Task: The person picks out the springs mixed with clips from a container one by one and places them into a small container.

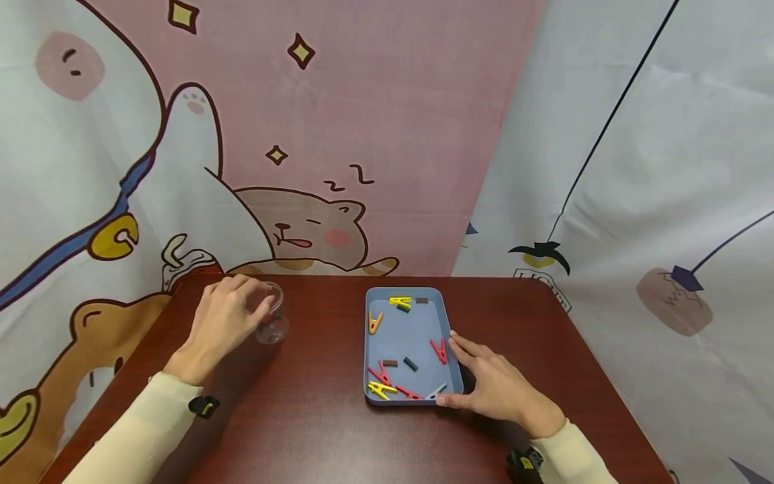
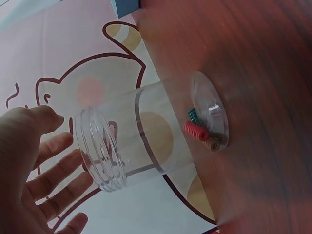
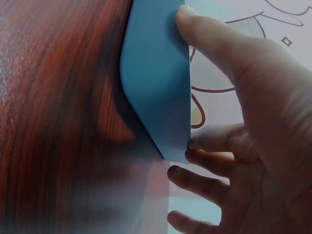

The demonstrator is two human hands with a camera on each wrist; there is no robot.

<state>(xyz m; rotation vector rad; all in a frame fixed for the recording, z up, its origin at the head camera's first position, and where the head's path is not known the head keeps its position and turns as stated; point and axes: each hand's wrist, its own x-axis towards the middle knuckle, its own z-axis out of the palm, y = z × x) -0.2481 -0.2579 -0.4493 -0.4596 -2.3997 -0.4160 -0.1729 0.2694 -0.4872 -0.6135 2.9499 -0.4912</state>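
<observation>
A clear plastic jar [image 1: 275, 327] with a threaded neck stands at the table's back left. Inside it, at the bottom, lie a red coil [image 2: 196, 131], a green one and a brown one. My left hand [image 1: 224, 312] is at the jar's mouth, fingers spread and nothing pinched; in the left wrist view they look relaxed beside the rim. A blue-grey tray [image 1: 404, 336] lies mid-table. The right hand [image 1: 498, 383] touches its right side, with the thumb at the near corner and the index finger farther up the rim, both fairly straight.
Several plastic clips lie in the tray, among them an orange clip [image 1: 375, 323], a yellow clip [image 1: 382, 390] and a red clip [image 1: 439, 351]. Small coils, including a dark green coil [image 1: 410, 364], lie among them. A printed curtain [image 1: 411, 134] hangs behind the brown table [image 1: 302, 430].
</observation>
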